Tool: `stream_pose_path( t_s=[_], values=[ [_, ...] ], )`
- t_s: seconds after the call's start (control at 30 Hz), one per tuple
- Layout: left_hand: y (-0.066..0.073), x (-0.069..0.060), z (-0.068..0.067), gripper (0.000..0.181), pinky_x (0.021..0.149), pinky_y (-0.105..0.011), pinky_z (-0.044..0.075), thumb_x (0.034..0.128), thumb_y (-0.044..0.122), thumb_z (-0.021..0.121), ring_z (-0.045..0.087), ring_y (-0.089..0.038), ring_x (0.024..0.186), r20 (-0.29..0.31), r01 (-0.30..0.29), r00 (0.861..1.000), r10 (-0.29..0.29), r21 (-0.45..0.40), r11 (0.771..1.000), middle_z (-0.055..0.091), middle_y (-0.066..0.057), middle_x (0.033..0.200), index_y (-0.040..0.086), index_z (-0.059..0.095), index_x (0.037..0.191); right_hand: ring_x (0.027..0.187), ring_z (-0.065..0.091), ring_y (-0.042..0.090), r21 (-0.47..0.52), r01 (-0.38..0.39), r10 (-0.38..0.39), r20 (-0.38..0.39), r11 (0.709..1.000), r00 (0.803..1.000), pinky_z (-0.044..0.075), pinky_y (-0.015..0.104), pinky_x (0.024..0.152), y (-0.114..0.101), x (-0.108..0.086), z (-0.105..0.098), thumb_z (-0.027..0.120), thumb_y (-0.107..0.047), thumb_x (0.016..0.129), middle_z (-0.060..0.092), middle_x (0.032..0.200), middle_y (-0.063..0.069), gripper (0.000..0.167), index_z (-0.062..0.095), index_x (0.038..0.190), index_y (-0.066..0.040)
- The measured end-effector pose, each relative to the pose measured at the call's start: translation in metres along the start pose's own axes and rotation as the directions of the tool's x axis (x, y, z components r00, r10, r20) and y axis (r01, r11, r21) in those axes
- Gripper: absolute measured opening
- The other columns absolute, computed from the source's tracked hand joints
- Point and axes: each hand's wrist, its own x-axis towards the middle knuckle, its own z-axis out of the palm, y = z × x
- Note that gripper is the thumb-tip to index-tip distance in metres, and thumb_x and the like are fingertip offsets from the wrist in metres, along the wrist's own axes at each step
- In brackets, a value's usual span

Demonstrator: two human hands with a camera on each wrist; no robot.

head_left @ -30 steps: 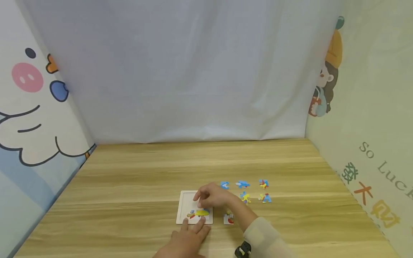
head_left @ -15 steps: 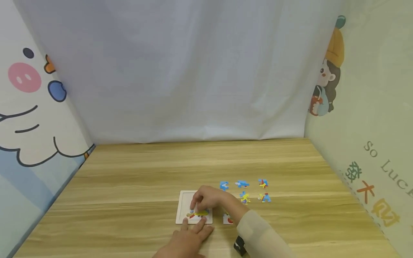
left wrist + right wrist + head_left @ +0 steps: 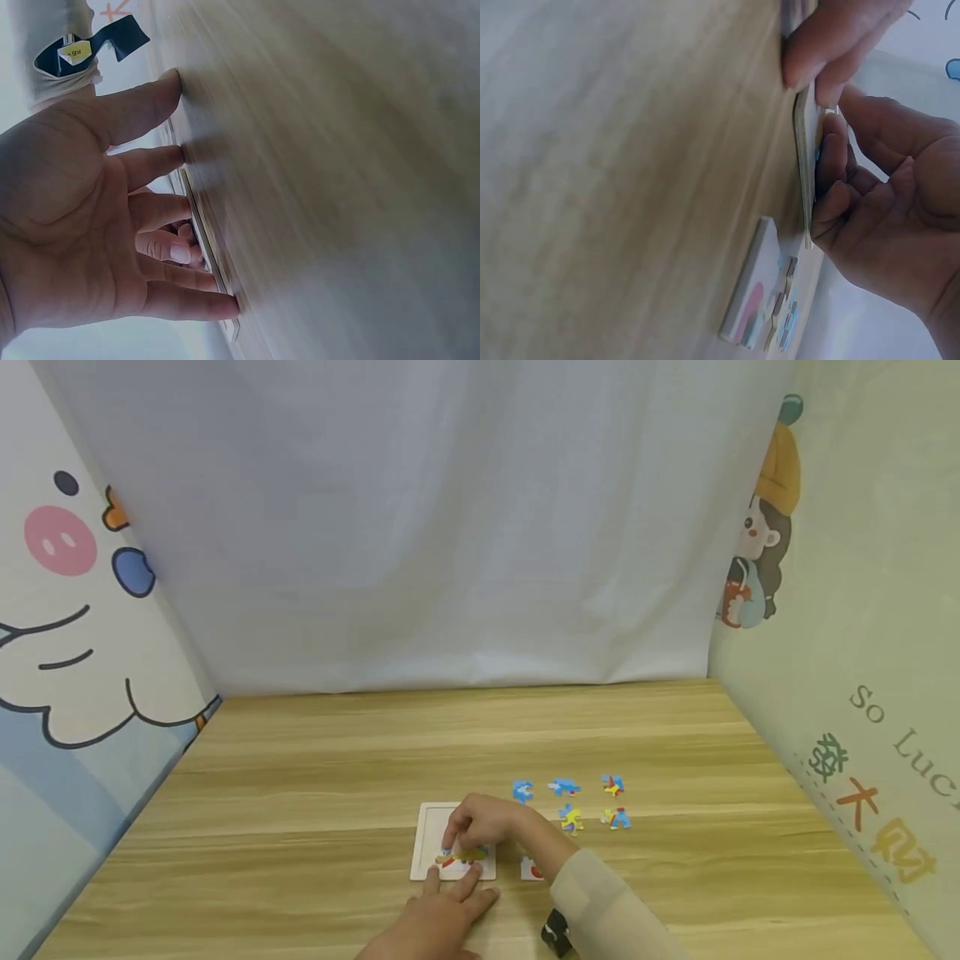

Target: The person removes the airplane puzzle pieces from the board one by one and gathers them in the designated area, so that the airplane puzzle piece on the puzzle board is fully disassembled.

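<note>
My left hand (image 3: 438,920) has its fingers spread, with fingertips on the near edge of a white puzzle tray (image 3: 417,852). In the left wrist view, the left hand (image 3: 90,202) touches the table and the tray's edge with straight fingertips. Bent over the tray is my right hand (image 3: 487,822), thumb and index finger on a small puzzle piece (image 3: 447,852) among colourful assembled pieces (image 3: 471,856) in the near part. The right hand (image 3: 900,180) has curled fingers low over the tray in the right wrist view. The gripped piece is mostly hidden by the fingers.
Loose puzzle pieces lie right of the tray, among them a blue piece (image 3: 522,791), a yellow-blue piece (image 3: 571,818) and a red-blue piece (image 3: 612,785). A white piece with red (image 3: 532,868) sits beside the right forearm, partly covered. A pale curtain (image 3: 465,568) hangs behind the table.
My right hand has lowered and shifted slightly left over the tray, thumb and index finger now down at the pieces. The left hand stays at the tray's near edge.
</note>
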Motion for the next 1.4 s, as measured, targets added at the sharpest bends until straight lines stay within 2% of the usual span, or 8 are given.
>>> stream_pose_path(
  t_s=[0.2, 0.5, 0.73, 0.8, 0.9, 1.03, 1.27, 1.4],
  values=[
    [-0.001, -0.001, -0.002, 0.072, 0.074, -0.064, 0.044, 0.0721, 0.049, 0.071, 0.031, -0.056, 0.12, 0.002, -0.003, 1.0, 0.003, 0.014, 1.0, 0.035, -0.005, 0.146, 0.023, 0.048, 0.136, 0.075, 0.053, 0.006, 0.021, -0.02, 0.02, 0.0, 1.0, 1.0, 0.043, 0.023, 0.072, -0.005, -0.002, -0.002, 0.065, 0.001, 0.081, 0.064, 0.079, -0.007, 0.012, 0.071, 0.086, -0.008],
    [0.003, -0.002, -0.004, 0.072, 0.074, -0.063, 0.045, 0.0721, 0.052, 0.07, 0.032, -0.056, 0.12, -0.007, 0.004, 1.0, -0.004, 0.02, 1.0, 0.036, -0.004, 0.145, 0.024, 0.05, 0.135, 0.067, 0.051, 0.008, 0.095, -0.004, 0.002, 0.017, 0.996, 1.0, 0.042, 0.022, 0.064, -0.006, -0.006, -0.002, 0.062, 0.007, 0.076, 0.062, 0.077, 0.007, 0.023, 0.069, 0.09, -0.009],
    [0.013, -0.004, 0.003, 0.077, 0.069, -0.062, 0.047, 0.0702, 0.065, 0.063, 0.034, -0.058, 0.116, -0.038, -0.002, 0.999, 0.003, 0.027, 1.0, 0.039, -0.005, 0.143, 0.023, 0.051, 0.133, 0.062, 0.049, 0.007, 0.131, 0.025, -0.023, -0.023, 0.991, 0.999, 0.041, 0.02, 0.059, 0.0, -0.014, 0.002, 0.062, 0.009, 0.077, 0.056, 0.065, -0.002, 0.022, 0.07, 0.091, -0.006],
    [0.017, -0.004, 0.005, 0.074, 0.068, -0.06, 0.048, 0.0712, 0.065, 0.063, 0.037, -0.056, 0.114, -0.055, -0.006, 0.998, 0.008, 0.035, 0.999, 0.04, -0.004, 0.142, 0.024, 0.053, 0.132, 0.06, 0.047, 0.008, 0.183, 0.031, -0.02, -0.06, 0.983, 0.998, 0.04, 0.02, 0.058, 0.003, -0.017, 0.001, 0.06, 0.01, 0.077, 0.053, 0.062, -0.003, 0.022, 0.069, 0.092, -0.004],
    [0.022, -0.003, 0.007, 0.072, 0.061, -0.053, 0.05, 0.0721, 0.065, 0.061, 0.046, -0.046, 0.106, -0.082, -0.02, 0.996, 0.025, 0.066, 0.998, 0.043, -0.003, 0.14, 0.024, 0.054, 0.13, 0.058, 0.045, 0.01, 0.256, 0.043, -0.016, -0.108, 0.966, 0.994, 0.04, 0.021, 0.057, 0.007, -0.023, -0.002, 0.058, 0.009, 0.078, 0.049, 0.059, -0.001, 0.022, 0.068, 0.093, -0.002],
    [0.021, -0.004, 0.005, 0.074, 0.058, -0.047, 0.05, 0.0707, 0.068, 0.06, 0.046, -0.036, 0.097, -0.072, -0.026, 0.997, 0.032, 0.084, 0.996, 0.042, -0.001, 0.14, 0.024, 0.054, 0.13, 0.056, 0.043, 0.012, 0.304, 0.05, -0.023, -0.093, 0.951, 0.995, 0.039, 0.024, 0.056, 0.009, -0.023, -0.006, 0.057, 0.007, 0.081, 0.048, 0.058, -0.001, 0.019, 0.068, 0.094, -0.001],
    [0.02, -0.005, 0.008, 0.076, 0.06, -0.048, 0.05, 0.0678, 0.068, 0.063, 0.047, -0.04, 0.1, -0.097, -0.024, 0.995, 0.033, 0.087, 0.996, 0.043, -0.001, 0.139, 0.025, 0.054, 0.13, 0.056, 0.043, 0.011, 0.319, 0.049, -0.027, -0.074, 0.947, 0.997, 0.04, 0.024, 0.056, 0.009, -0.021, -0.005, 0.055, 0.009, 0.081, 0.047, 0.058, -0.001, 0.02, 0.067, 0.094, -0.001],
    [0.021, -0.006, 0.01, 0.076, 0.06, -0.046, 0.05, 0.0688, 0.06, 0.069, 0.047, -0.039, 0.102, -0.106, -0.018, 0.994, 0.03, 0.104, 0.994, 0.044, 0.0, 0.139, 0.023, 0.051, 0.132, 0.057, 0.043, 0.012, 0.338, 0.056, -0.028, -0.088, 0.94, 0.996, 0.04, 0.024, 0.057, 0.006, -0.028, -0.005, 0.056, 0.008, 0.082, 0.047, 0.058, -0.001, 0.017, 0.066, 0.096, 0.003]
  ],
)
